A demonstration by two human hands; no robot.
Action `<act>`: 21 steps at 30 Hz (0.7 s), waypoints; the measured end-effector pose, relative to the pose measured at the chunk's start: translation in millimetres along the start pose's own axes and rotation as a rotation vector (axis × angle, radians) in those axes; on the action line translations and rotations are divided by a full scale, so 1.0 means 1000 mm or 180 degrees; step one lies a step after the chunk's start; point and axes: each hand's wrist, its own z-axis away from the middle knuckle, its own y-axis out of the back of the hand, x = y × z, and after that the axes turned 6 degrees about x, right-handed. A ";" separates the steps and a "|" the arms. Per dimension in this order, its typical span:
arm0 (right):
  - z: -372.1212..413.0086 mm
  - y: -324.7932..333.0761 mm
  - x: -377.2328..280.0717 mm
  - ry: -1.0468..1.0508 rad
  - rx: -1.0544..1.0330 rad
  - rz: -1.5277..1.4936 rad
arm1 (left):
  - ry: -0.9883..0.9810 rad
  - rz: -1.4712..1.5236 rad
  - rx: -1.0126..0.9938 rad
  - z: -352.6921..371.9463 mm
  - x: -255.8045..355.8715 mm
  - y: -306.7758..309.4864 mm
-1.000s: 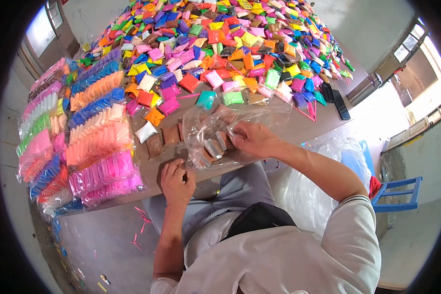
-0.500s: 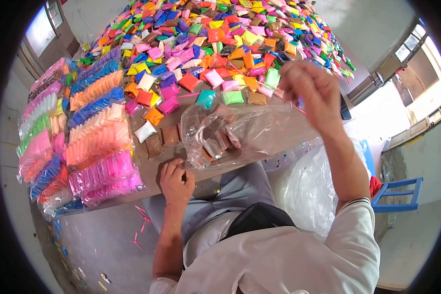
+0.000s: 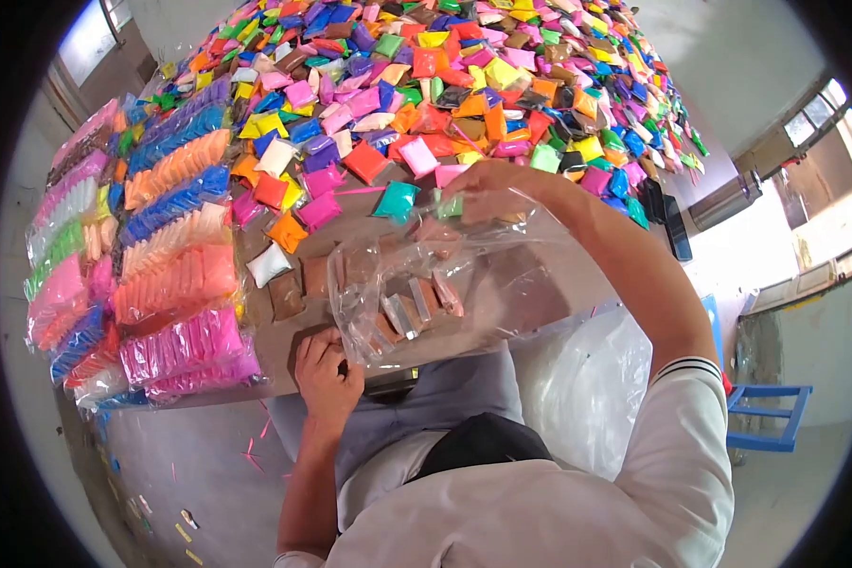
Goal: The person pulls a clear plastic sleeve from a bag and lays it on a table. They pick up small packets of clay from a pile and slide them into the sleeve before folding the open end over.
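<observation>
A clear plastic bag (image 3: pixel 530 284) lies on the table in front of me, with several brown packets (image 3: pixel 402 314) inside it. At the table's front edge my left hand (image 3: pixel 329 374) has its fingers curled closed at the bag's near left corner, pinching its film. My right hand (image 3: pixel 483 177) reaches across the far side of the bag, palm down, its fingertips at a light green packet (image 3: pixel 450 205); those fingers are mostly hidden. A teal packet (image 3: pixel 397 202) lies just left of it. More brown packets (image 3: pixel 287 295) and a white packet (image 3: pixel 270 264) sit left of the bag.
A large heap of colourful packets (image 3: pixel 426 71) covers the back of the table. Stacked bags of sorted packets (image 3: pixel 175 275) line the left side. A dark phone-like object (image 3: pixel 677 227) lies at the right edge. On the floor side are clear plastic sheeting (image 3: pixel 587 388) and a blue stool (image 3: pixel 772 417).
My right hand has come down from raised at the right and moved left to the light green packet behind the bag. My left hand stays at the bag's corner.
</observation>
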 end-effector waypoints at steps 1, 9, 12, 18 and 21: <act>0.002 -0.003 -0.010 0.0191 -0.0049 0.0380 | 0.0038 -0.0018 -0.0036 0.002 -0.002 -0.001; -0.006 -0.024 -0.022 0.0486 -0.0264 0.0239 | 0.0230 0.0011 -0.0030 0.003 -0.003 -0.003; -0.005 -0.031 -0.014 0.1058 -0.0080 0.0972 | 0.0286 0.0074 -0.0067 0.001 -0.005 -0.004; 0.003 -0.028 -0.038 0.1506 -0.0021 0.1528 | 0.0330 0.0070 -0.0105 -0.003 -0.001 -0.002; 0.003 -0.035 -0.033 0.1436 0.0168 0.1675 | 0.0236 -0.0032 -0.0025 -0.002 -0.002 -0.004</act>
